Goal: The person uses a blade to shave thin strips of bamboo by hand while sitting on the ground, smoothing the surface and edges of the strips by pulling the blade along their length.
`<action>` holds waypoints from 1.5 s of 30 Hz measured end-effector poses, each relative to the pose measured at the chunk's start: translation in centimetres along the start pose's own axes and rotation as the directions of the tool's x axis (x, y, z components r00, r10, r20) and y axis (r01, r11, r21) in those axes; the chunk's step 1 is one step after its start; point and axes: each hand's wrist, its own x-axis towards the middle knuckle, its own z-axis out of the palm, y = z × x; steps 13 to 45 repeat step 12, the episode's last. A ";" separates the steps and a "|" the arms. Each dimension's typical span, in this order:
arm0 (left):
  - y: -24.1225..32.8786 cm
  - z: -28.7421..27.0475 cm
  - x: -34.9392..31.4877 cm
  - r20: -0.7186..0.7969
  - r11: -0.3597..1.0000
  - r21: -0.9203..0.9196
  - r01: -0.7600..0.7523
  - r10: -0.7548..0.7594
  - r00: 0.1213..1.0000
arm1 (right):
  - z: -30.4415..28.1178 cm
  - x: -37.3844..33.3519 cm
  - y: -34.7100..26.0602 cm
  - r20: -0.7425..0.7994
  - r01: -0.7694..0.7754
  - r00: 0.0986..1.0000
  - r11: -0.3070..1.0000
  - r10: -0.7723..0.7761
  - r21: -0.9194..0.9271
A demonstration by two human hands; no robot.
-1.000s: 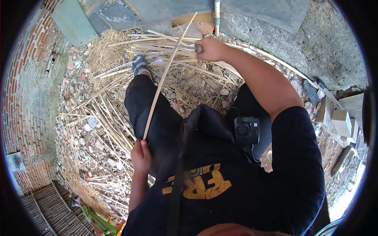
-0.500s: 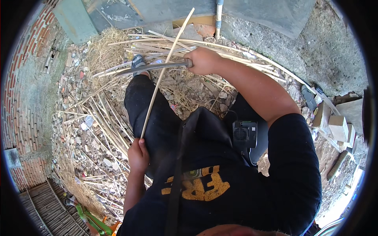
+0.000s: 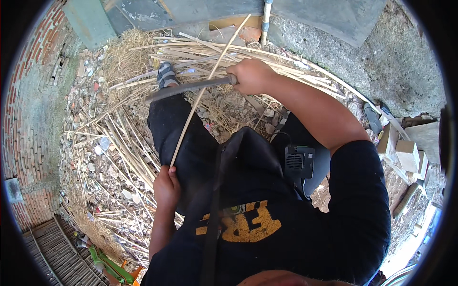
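A long, thin bamboo strip [image 3: 190, 121] slants from my lap up and away to the right. Its near end is in my left hand [image 3: 167, 187], which is closed around it beside my left thigh. My right hand [image 3: 251, 76] grips the handle of a machete [image 3: 179, 89], held out in front of me with the long dark blade pointing left. Blade and strip cross above my left shin; whether they touch is hard to tell.
Bamboo strips lie in a pile [image 3: 286, 71] ahead and in another heap [image 3: 126, 143] at my left, over rubble and dry straw [image 3: 136, 52]. A brick wall [image 3: 38, 119] stands left, a concrete wall [image 3: 353, 62] ahead right. Wooden blocks [image 3: 407, 153] sit at right.
The far end of the bamboo strip has swung to the right. The machete blade's tip has dropped a little toward me, and my right hand has shifted slightly right. My left hand stays nearly in place.
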 end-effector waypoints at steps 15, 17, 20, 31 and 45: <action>-0.6 -0.5 0.6 0.089 1.000 0.014 -0.018 0.017 0.996 | -0.2 -0.1 0.1 0.044 -0.012 0.999 0.998 0.015 -0.069; -0.6 -0.5 0.6 0.089 1.000 0.014 -0.018 0.017 0.996 | -0.2 -0.1 0.1 0.044 -0.012 0.999 0.998 0.015 -0.069; -0.6 -0.5 0.6 0.089 1.000 0.014 -0.018 0.017 0.996 | -0.2 -0.1 0.1 0.044 -0.012 0.999 0.998 0.015 -0.069; -0.6 -0.5 0.6 0.089 1.000 0.014 -0.018 0.017 0.996 | -0.2 -0.1 0.1 0.044 -0.012 0.999 0.998 0.015 -0.069; -0.6 -0.5 0.6 0.089 1.000 0.014 -0.018 0.017 0.996 | -0.2 -0.1 0.1 0.044 -0.012 0.999 0.998 0.015 -0.069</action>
